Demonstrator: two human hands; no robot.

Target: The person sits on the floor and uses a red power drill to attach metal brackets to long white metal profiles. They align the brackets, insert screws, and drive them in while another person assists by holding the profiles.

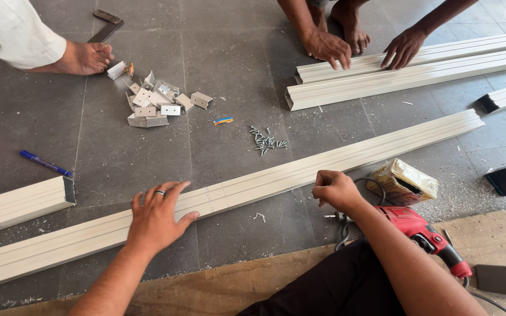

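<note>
Left hand (158,213) flat and open on a long white profile (276,175); right hand (335,188) curled shut at its near edge.

The profile lies slantwise across the grey floor (229,52). What the right fist grips cannot be told. A red drill (420,231) lies under the right forearm. Loose screws (266,140) and small white brackets (156,102) sit beyond; another person's 2 hands (361,50) press on further profiles (405,73).

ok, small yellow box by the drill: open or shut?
Open. The yellow box lies on its side on the floor, its dark opening facing the red drill. Cannot tell what is inside.
</note>
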